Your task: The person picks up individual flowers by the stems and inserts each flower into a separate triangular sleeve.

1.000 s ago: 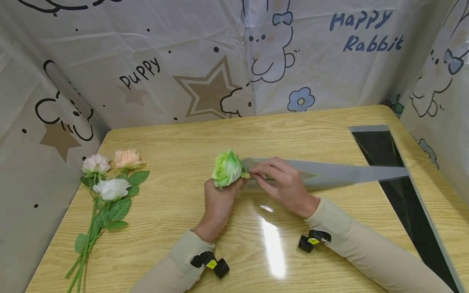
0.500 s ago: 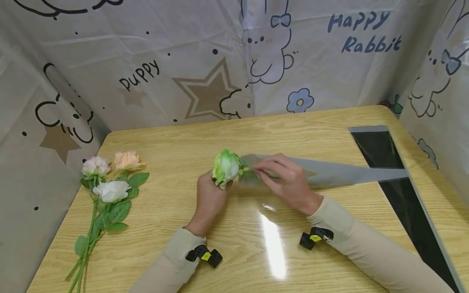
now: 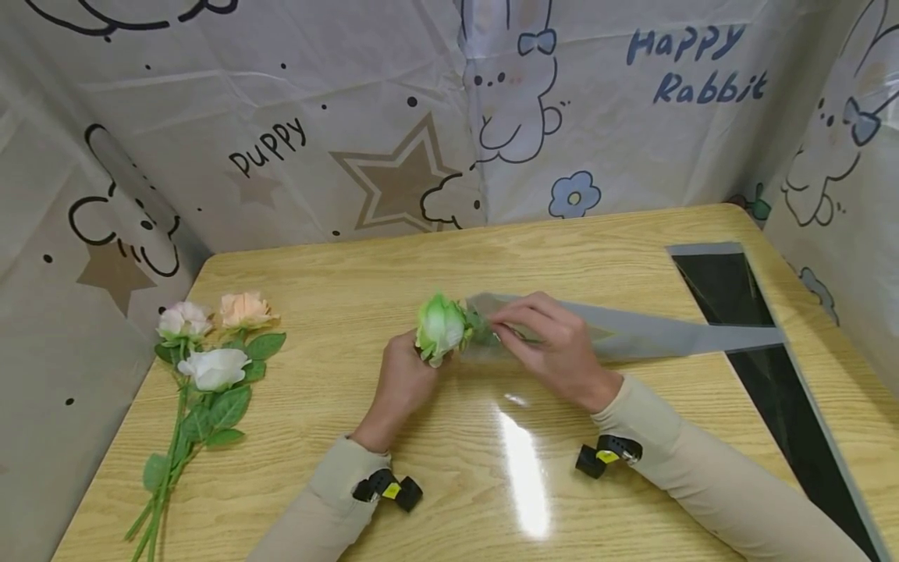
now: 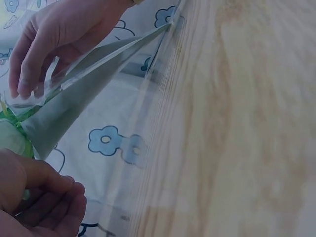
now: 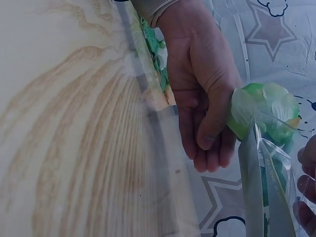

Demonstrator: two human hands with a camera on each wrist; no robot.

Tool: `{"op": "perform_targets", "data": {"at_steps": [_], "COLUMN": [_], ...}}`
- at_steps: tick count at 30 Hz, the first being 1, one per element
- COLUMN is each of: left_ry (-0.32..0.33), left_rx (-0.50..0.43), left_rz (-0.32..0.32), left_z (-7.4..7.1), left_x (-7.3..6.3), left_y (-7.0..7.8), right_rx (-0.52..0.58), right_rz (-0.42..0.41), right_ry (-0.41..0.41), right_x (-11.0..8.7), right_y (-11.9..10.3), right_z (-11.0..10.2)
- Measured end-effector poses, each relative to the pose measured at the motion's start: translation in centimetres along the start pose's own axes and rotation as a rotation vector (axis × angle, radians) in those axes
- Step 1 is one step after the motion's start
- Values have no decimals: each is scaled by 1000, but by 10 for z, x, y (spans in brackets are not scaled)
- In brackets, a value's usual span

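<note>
A green-and-white artificial rose [image 3: 441, 326] sits at the wide mouth of a clear-and-grey flower sleeve [image 3: 646, 334]; its leaves show inside the plastic. With thumb and fingertips, my right hand [image 3: 551, 343] pinches the sleeve's edge just below the bloom. My left hand [image 3: 403, 378] is against the near left side of the bloom. In the right wrist view, the left hand's fingers [image 5: 212, 160] are loosely curled beside the rose head [image 5: 266, 108], with nothing visible between them. The left wrist view shows the sleeve [image 4: 74, 103] narrowing away from the bloom.
Pink, peach and white roses [image 3: 214, 367] with green stems lie on the table's left side. A flat dark sleeve with grey edging [image 3: 772, 398] lies at the right, under the narrow sleeve's tip. Printed fabric [image 3: 302, 78] surrounds the table [image 3: 316, 289].
The left hand has shifted slightly left and now sits lower beside the bloom. The rose head has tilted and moved slightly. The right hand keeps pinching the sleeve, shifting slightly right.
</note>
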State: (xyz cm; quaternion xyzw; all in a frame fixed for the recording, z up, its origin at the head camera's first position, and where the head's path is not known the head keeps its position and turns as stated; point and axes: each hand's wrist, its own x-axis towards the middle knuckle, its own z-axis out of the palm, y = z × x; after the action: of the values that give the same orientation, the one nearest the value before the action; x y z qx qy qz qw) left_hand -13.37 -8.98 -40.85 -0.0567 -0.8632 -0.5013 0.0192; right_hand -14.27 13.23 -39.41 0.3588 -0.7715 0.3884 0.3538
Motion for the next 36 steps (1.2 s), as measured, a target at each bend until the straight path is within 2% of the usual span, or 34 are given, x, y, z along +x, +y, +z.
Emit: {"op": "perform_targets", "data": {"at_steps": [10, 23, 36], "left_ry": [-9, -122, -160], "left_rx": [32, 46, 30], "left_rz": [-41, -101, -137], "left_z": [-6, -14, -23], "left_x": [4, 7, 12], "left_y": [-3, -9, -15], "right_rx": [-20, -30, -45], "right_rz": [4, 12, 17], "right_ry": [-1, -2, 6], "right_x": [4, 3, 4], "right_y": [0, 3, 3], "right_z": [-5, -5, -8]}}
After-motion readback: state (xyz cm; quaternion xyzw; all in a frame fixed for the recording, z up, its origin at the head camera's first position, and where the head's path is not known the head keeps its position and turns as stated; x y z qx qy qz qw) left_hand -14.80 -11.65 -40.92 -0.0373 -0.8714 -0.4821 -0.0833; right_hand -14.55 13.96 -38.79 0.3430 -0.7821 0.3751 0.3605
